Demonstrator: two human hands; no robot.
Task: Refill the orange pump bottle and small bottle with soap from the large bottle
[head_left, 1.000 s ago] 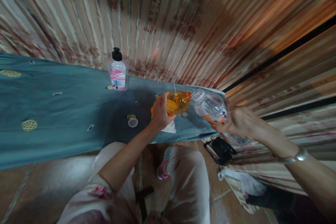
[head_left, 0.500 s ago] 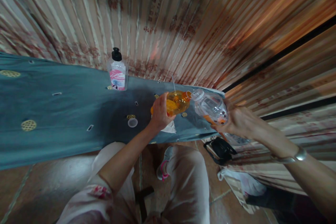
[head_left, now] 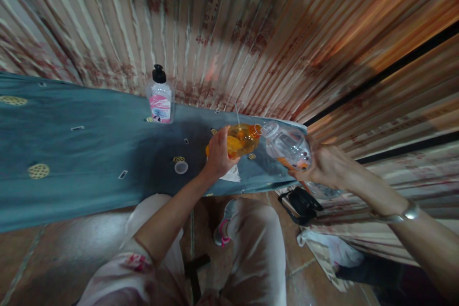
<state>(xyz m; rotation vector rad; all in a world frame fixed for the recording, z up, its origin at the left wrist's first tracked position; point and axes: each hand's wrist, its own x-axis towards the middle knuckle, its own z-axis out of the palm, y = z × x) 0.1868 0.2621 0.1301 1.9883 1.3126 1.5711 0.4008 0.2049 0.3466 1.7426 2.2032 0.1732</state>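
Observation:
My left hand is wrapped round a small bottle of orange liquid, tipped on its side with its neck to the right. Facing it, a larger clear plastic bottle lies tilted in my right hand, and its mouth meets the small bottle's neck. Some orange shows along the lower side of the clear bottle. My right fingers are mostly hidden behind it. Under my left hand a white tissue rests on the cloth. A small round translucent cap lies to the left.
A pump-topped bottle with a pink label stands at the back of the blue patterned tablecloth. Behind hangs a pleated curtain. Past the table's right end, a black bag sits low down. A thin clear stick rises behind the small bottle.

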